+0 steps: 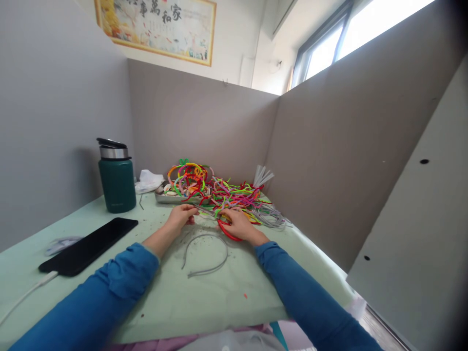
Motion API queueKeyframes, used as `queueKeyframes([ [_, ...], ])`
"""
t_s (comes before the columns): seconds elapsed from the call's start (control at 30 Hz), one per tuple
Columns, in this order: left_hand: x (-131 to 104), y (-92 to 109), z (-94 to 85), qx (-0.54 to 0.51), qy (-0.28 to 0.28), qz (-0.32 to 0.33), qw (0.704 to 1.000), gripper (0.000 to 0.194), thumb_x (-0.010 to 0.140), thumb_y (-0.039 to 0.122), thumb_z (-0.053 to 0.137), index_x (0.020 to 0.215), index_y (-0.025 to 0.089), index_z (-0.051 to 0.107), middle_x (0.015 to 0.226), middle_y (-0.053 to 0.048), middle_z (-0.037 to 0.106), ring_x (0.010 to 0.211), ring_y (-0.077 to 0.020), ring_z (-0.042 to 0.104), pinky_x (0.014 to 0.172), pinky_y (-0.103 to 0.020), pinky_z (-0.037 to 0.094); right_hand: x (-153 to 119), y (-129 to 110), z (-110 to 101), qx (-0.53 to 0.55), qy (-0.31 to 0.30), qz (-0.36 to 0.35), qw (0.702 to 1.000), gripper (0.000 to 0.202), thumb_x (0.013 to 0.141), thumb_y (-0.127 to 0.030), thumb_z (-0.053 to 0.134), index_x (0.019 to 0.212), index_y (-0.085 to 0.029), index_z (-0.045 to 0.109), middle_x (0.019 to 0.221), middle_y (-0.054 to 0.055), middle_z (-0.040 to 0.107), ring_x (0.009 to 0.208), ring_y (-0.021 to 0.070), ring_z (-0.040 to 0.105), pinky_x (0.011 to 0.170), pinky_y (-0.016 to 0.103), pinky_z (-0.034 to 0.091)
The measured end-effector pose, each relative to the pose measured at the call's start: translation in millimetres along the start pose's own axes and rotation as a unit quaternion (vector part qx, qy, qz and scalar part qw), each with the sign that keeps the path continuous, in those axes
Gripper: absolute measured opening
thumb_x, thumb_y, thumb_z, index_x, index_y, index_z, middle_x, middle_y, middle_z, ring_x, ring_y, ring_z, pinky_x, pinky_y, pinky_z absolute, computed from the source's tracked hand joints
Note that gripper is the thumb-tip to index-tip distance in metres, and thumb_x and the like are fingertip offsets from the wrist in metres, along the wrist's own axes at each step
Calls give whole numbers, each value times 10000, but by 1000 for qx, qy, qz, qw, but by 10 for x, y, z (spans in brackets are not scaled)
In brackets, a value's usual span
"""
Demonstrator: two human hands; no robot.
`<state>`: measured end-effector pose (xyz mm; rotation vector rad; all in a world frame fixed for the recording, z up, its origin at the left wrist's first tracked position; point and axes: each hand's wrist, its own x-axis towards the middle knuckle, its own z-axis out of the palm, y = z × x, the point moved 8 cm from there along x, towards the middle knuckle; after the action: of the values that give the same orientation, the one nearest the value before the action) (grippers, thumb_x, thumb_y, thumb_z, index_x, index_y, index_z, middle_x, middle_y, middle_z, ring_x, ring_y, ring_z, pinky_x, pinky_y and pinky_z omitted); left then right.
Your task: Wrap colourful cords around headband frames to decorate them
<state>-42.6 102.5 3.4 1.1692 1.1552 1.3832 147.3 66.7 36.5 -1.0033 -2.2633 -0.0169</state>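
Grip narrow on both sides, drawn close together above the pale green tabletop (pixel 164 302), just short of a large heap of coloured pipe cleaners (pixel 241 197). Lying flat on the near side, a grey headband (pixel 212 270). Best to brace the work, then snip slowly, left fingertips clear of the scissors (pixel 227 234). Wrapped around their red handles, the right hand (pixel 239 225); pinched nearly together near the far end, the left hand (pixel 182 217), on what exactly, too small to tell.
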Motion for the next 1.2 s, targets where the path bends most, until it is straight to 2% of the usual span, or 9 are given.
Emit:
queueKeyframes([
  [0.2, -23, 23, 57, -73, -30, -9, 997, 227, 566, 161, 679, 756, 121, 560, 690, -44, 649, 427, -76, 494, 472, -260, 465, -18, -9, -39, -25, 10, -16, 1000, 451, 742, -511, 575, 1069, -202, 564, 943, 62, 624, 890, 181, 556, 813, 292, 382],
  [0.57, 2, 31, 4, -92, -10, -9, 996, 222, 602, 185, 680, 788, 118, 577, 723, -40, 640, 419, -62, 479, 442, -238, 454, -35, 13, -84, -114, 13, 0, 993, 527, 745, -575, 534, 1136, -222, 522, 987, 84, 566, 906, 201, 526, 781, 305, 392],
  [0.73, -28, 59, 34, -109, -29, -7, 994, 226, 603, 191, 688, 785, 112, 580, 729, -36, 635, 423, -53, 470, 431, -218, 435, -39, 8, -93, -137, 7, -1, 991, 534, 754, -573, 527, 1156, -221, 515, 985, 88, 554, 908, 207, 507, 770, 307, 384],
  [0.9, -19, 73, 50, -116, -43, 2, 992, 236, 602, 207, 695, 785, 115, 577, 721, -27, 630, 421, -46, 464, 428, -210, 425, -40, 1, -75, -129, -1, -9, 992, 481, 789, -533, 505, 1158, -224, 525, 977, 90, 559, 856, 194, 516, 735, 293, 379],
  [1.03, -15, 75, 51, -110, -45, 4, 993, 247, 589, 230, 707, 764, 116, 574, 711, -20, 629, 418, -44, 460, 430, -212, 423, -40, -52, -83, -112, 6, -31, 993, 424, 807, -480, 513, 1130, -209, 548, 953, 86, 578, 853, 184, 515, 780, 294, 356],
  [1.2, -28, 83, 50, -108, -46, 9, 993, 259, 581, 243, 712, 759, 115, 574, 716, -20, 630, 419, -44, 461, 434, -216, 423, -34, -85, -73, -99, 2, -42, 994, 417, 800, -496, 518, 1084, -196, 573, 862, 68, 594, 786, 165, 510, 747, 268, 338],
])
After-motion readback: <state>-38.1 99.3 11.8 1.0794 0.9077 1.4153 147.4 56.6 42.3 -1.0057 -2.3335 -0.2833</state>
